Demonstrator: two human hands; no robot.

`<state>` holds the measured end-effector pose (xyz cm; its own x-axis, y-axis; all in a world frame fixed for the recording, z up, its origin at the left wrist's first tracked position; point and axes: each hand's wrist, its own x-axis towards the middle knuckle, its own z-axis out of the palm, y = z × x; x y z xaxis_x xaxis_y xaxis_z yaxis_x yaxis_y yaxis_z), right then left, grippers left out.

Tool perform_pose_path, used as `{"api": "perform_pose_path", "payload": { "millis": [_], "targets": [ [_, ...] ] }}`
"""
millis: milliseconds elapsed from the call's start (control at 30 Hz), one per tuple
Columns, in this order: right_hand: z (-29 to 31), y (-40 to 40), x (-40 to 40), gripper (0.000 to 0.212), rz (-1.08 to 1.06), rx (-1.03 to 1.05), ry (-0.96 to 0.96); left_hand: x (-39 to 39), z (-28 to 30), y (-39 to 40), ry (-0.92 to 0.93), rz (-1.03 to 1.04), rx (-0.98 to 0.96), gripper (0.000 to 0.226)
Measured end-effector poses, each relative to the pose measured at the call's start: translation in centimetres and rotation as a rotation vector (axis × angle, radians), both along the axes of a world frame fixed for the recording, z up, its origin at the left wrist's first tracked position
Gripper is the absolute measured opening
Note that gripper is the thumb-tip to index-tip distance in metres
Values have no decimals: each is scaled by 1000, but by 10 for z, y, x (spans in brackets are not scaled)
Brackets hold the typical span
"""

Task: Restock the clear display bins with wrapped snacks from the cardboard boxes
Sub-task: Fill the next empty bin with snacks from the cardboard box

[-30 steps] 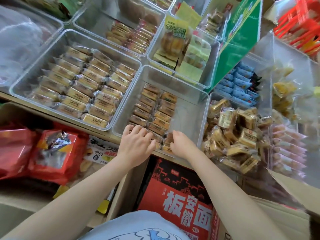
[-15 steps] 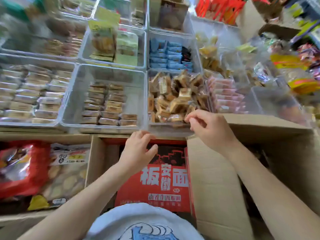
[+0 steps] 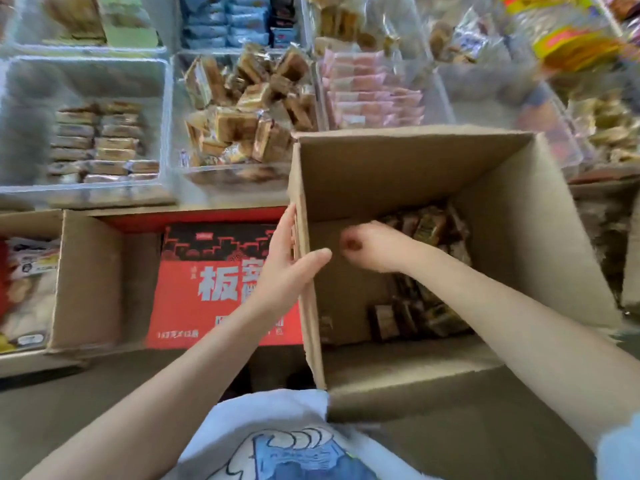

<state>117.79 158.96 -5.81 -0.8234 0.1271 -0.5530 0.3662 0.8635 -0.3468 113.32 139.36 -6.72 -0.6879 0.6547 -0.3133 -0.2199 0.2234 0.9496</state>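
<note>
Inside the cardboard box (image 3: 502, 209), right hand (image 3: 375, 247) blurred, grasp unclear; left hand (image 3: 289, 268) grips its wall

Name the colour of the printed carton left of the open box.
Red with a black top band, white lettering; head view.

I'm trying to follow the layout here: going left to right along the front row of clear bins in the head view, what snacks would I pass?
Flat tan wrapped bars in neat rows → a loose heap of brown square cakes → pink wrapped packets.
</note>
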Motion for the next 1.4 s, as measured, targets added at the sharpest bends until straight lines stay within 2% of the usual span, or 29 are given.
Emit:
{"api": "perform_pose_path", "payload": {
  "millis": [133, 233, 300, 400, 500, 567, 667, 767, 867, 967, 1100, 1200, 1267, 1333, 1400],
  "targets": [
    [-69, -10, -6, 31, 127, -50, -286, 0, 1, -1, -21, 13, -12, 86],
    [-103, -30, -6, 54, 200, -149, -497, 2, 7, 0, -30, 23, -28, 84],
    [-115, -49, 1, 69, 244, -231, -569, 6, 12, 2, -34, 43, -33, 81],
    [-133, -68, 19, 60, 109, -235, -427, 9, 18, 4, -35, 54, -34, 76],
    [-150, -53, 15, 71, -16, -405, -327, 11, 20, 3, -30, 64, -31, 74],
    [-132, -25, -3, 57, -95, -523, -316, 10, 20, 2, -34, 59, -20, 76],
    [-70, 20, -24, 36, -286, -908, -299, 9, 18, 1, -28, 34, 0, 75],
    [-7, 50, -24, 41, -388, -1264, -150, 6, 14, 0, -32, 13, -35, 82],
    [39, 54, -19, 78, -321, -1400, -25, 2, 24, -1, 176, 53, -173, 89],
    [67, 37, -22, 97, -305, -1468, 53, -12, 44, -4, 532, 72, -93, 85],
    [86, -6, -36, 95, -380, -1477, 121, -46, 69, -15, 913, 95, 28, 68],
    [95, -41, -60, 78, -384, -1425, 123, -78, 80, -36, 1039, 98, 66, 47],
    [100, -62, -81, 82, -405, -1359, 60, -100, 87, -57, 923, 124, 65, 36],
    [99, -84, -106, 97, -435, -1249, 11, -125, 93, -84, 555, 179, 73, 25],
    [93, -108, -135, 94, -507, -1134, 67, -156, 88, -111, 160, 239, 103, 20]
  ]
}}
